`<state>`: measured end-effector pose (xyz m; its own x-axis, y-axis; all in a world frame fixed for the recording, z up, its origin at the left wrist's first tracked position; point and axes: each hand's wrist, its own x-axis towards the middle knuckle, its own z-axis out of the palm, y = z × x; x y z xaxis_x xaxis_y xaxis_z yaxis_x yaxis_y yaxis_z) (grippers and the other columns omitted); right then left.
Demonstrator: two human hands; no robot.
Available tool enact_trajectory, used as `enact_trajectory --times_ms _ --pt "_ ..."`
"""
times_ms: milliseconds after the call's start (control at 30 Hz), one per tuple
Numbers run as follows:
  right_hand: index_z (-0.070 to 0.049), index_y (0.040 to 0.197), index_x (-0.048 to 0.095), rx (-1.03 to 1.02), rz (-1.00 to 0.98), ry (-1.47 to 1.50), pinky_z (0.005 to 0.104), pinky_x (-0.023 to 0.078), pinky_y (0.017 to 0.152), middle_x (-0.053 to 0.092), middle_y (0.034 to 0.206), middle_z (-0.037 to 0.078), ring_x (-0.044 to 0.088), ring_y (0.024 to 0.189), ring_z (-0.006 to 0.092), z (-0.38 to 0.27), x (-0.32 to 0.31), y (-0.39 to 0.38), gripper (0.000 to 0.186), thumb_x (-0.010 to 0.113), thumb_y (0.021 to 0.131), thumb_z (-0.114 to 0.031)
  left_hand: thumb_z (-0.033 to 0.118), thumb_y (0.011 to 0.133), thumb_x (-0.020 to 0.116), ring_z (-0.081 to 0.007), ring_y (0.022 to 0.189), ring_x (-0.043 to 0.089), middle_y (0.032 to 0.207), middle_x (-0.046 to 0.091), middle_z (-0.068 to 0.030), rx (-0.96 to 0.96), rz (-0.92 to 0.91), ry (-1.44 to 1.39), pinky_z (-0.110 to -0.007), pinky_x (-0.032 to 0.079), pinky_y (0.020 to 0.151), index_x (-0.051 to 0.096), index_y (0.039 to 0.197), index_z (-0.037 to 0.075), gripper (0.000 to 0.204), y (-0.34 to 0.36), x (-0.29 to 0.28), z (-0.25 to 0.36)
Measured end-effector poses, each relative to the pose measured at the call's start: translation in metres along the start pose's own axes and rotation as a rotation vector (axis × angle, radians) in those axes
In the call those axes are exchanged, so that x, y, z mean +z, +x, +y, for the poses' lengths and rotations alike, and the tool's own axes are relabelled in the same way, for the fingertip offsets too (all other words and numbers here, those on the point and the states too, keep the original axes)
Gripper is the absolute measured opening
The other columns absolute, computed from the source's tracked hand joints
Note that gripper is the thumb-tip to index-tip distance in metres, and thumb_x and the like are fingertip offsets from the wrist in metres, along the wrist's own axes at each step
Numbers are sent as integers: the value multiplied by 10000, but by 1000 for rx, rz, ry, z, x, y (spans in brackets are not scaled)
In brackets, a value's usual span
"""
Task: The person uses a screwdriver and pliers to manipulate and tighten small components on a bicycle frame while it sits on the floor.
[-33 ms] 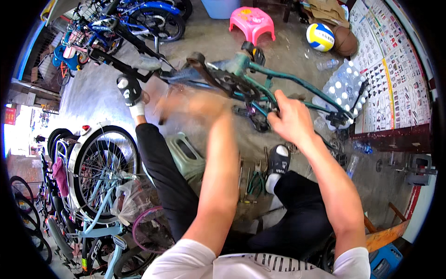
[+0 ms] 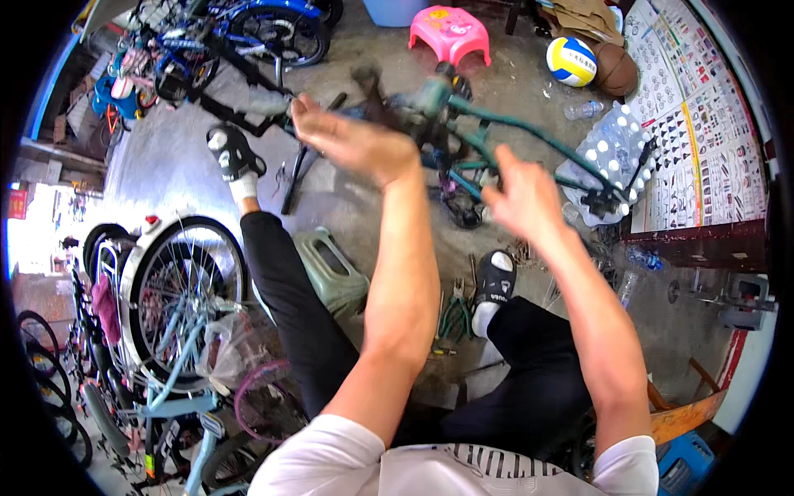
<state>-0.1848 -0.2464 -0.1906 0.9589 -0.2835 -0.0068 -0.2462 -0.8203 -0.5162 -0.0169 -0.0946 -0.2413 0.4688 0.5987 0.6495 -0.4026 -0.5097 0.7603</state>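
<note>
A green bicycle frame (image 2: 538,136) lies tilted over the concrete floor in front of me, its black fork reaching to the upper left. My left hand (image 2: 356,145) is raised at the frame's near left side, fingers stretched out flat and slightly blurred, holding nothing. Just beyond that hand the crank arm (image 2: 372,95) is smeared by motion. My right hand (image 2: 525,198) is closed around a rear tube of the frame; the fingers' undersides are hidden. Near my right foot lie green-handled pliers (image 2: 456,318).
A grey-green stool (image 2: 327,269) stands beside my left leg. Bicycles, one with a white-rimmed wheel (image 2: 186,302), crowd the left. Farther off are a pink stool (image 2: 451,35), a volleyball (image 2: 571,62), a brown ball (image 2: 616,70) and packed plastic bottles (image 2: 608,157).
My left hand has moved up and away from me, its fingers now straight. The crank arm has shifted and blurred, and the frame has tilted slightly. My right hand stays at the rear tube.
</note>
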Motion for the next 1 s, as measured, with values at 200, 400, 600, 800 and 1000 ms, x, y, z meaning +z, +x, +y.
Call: enact_trajectory --times_ms 200,400,600,800,1000 --pt "-2 1022 524 47 -25 -15 587 522 754 679 792 273 668 814 504 9 -6 4 319 662 805 -192 482 1130 302 -303 1314 450 1347 483 -194 -239 -112 -467 -439 296 1178 445 1338 -59 598 7 13 47" --pt "-2 1036 533 29 4 -47 583 527 763 693 819 265 678 833 489 6 -6 -1 328 664 816 -208 295 1137 402 -264 1220 502 1289 512 -171 -174 -436 -377 -399 358 1135 449 1371 -21 396 -28 -69 5" --pt "-8 1058 540 -47 62 -84 575 548 790 706 873 269 691 871 481 17 -2 0 337 642 845 -249 198 1048 574 -313 1156 618 1325 555 -225 -534 -1108 -57 -397 480 1020 491 1346 -59 403 -135 -280 -49" --pt "-45 1184 501 -43 99 -214 570 556 806 713 975 243 692 937 459 14 6 -3 443 655 874 -321 277 993 658 -313 1025 716 1223 679 -209 -456 -1799 142 -402 552 887 560 1325 -41 471 -169 -387 -81" --pt "-62 1281 545 -90 273 -190 471 531 927 667 1227 176 654 1140 369 20 -14 -26 519 670 910 -403 399 984 625 -374 1085 688 1149 723 -211 -479 -1989 353 -452 527 937 647 1253 -9 490 -152 -409 -101"
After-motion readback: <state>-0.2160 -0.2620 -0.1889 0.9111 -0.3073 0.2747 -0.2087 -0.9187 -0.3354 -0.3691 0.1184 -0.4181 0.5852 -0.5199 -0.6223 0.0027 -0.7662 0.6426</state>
